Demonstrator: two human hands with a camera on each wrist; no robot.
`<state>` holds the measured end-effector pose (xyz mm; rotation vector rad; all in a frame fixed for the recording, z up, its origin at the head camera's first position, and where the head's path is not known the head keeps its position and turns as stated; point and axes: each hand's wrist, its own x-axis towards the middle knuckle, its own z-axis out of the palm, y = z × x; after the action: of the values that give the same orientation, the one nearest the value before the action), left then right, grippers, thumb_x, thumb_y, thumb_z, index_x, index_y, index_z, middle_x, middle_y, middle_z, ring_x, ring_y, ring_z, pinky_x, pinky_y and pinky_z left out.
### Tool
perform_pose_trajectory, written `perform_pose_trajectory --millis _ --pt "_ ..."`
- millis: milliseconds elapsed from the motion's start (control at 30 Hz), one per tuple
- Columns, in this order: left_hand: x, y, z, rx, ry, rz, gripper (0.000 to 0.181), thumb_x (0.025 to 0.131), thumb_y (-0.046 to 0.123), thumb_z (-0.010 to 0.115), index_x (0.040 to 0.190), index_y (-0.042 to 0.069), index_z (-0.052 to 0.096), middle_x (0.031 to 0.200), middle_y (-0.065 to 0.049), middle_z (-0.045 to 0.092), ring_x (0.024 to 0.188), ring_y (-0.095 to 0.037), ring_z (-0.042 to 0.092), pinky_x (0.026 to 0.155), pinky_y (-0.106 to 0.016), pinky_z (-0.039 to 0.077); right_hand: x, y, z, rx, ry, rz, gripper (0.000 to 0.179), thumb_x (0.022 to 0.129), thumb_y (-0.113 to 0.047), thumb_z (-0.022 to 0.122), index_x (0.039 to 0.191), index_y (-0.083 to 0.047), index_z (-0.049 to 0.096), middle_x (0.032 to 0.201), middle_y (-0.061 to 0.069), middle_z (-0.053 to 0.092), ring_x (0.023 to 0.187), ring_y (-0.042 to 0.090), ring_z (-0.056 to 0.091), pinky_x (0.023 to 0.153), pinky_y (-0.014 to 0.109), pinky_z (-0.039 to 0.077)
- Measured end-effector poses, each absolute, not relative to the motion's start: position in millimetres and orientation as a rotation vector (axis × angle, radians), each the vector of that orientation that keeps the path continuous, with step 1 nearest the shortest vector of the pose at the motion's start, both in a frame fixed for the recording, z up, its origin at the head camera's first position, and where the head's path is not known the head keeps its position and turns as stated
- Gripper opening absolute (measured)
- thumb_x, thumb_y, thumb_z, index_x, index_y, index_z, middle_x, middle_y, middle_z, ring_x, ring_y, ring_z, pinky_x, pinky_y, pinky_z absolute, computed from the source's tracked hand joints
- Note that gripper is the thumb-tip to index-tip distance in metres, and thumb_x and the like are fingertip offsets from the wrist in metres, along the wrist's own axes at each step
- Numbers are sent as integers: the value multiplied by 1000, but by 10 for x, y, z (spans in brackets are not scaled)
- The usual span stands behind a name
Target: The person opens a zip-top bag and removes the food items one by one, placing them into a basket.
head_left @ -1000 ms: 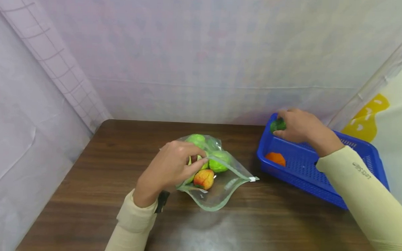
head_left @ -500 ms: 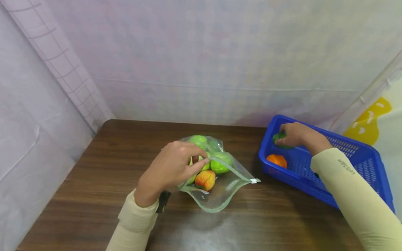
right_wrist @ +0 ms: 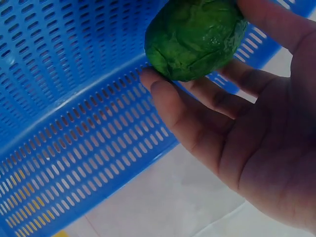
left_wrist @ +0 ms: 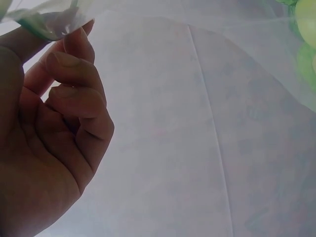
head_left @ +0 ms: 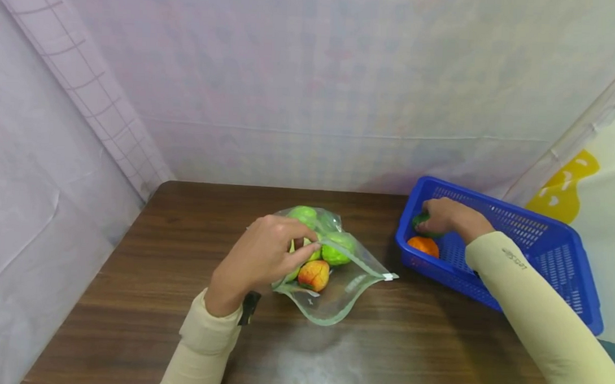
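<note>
My left hand [head_left: 267, 250] pinches the upper edge of a clear zip bag [head_left: 341, 300] between thumb and fingertips; the left wrist view also shows the bag's film at the fingers [left_wrist: 79, 106]. The bag lies on the table with its mouth spread. Inside are several bright green fruits [head_left: 338, 248] and a yellow-red fruit [head_left: 313, 275]. My right hand [head_left: 444, 215] is down in the blue basket [head_left: 555, 234], with fingers and thumb around a dark green, glossy oval fruit [right_wrist: 195, 39]. Just below that hand, an orange fruit [head_left: 423, 247] sits in the basket's left end.
A brown wooden table [head_left: 146, 299] carries the bag and basket. Pale cloth walls [head_left: 316, 90] stand behind and to the left. A yellow printed shape [head_left: 562, 192] shows on the right cloth. The bag's white slider [head_left: 388, 277] lies close to the basket's front left corner.
My right hand has moved with the green fruit from the basket's back left corner down and toward the front, nearer the orange fruit. The left hand and bag keep their places.
</note>
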<state>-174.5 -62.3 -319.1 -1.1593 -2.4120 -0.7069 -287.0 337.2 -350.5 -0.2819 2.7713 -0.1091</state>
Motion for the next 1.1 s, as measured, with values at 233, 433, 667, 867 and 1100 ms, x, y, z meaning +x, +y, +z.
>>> perform_pose_trajectory --millis 233,433,667,867,1100 --pt "-1741 -615 -3182 -1166 -2415 -711 9 92 21 71 90 15 79 71 9 67 59 -3 53 56 -18 43 -2905 3432 -3612 -259 2713 -95 48 94 -33 66 119 7 62 118 27 64 103 38 60 96 62 46" --pt "-1739 -604 -3191 -1163 -2422 -713 10 92 19 70 91 15 80 73 8 68 61 -3 56 56 -18 44 -2928 3517 -3710 -226 2675 -139 57 95 -36 64 130 10 57 127 32 60 107 42 61 93 58 49" --pt "-1745 -599 -3190 -1165 -2426 -717 11 93 19 70 92 15 80 75 8 70 62 -3 58 57 -18 45 -2949 3572 -3746 -191 2629 -181 58 96 -37 63 127 11 56 115 26 63 87 31 63 72 42 54" --pt "-1751 -595 -3192 -1166 -2422 -722 11 92 19 70 92 15 80 76 8 71 63 -3 58 57 -18 45 -2955 3581 -3732 -183 2629 -175 58 96 -38 63 128 10 56 115 24 63 88 31 63 73 42 54" --pt "-1755 -582 -3198 -1163 -2421 -719 11 92 19 70 92 15 80 75 8 70 63 -4 59 58 -18 46 -2941 3593 -3730 -189 2639 -149 65 95 -44 63 128 11 55 112 23 64 87 29 62 74 41 53"
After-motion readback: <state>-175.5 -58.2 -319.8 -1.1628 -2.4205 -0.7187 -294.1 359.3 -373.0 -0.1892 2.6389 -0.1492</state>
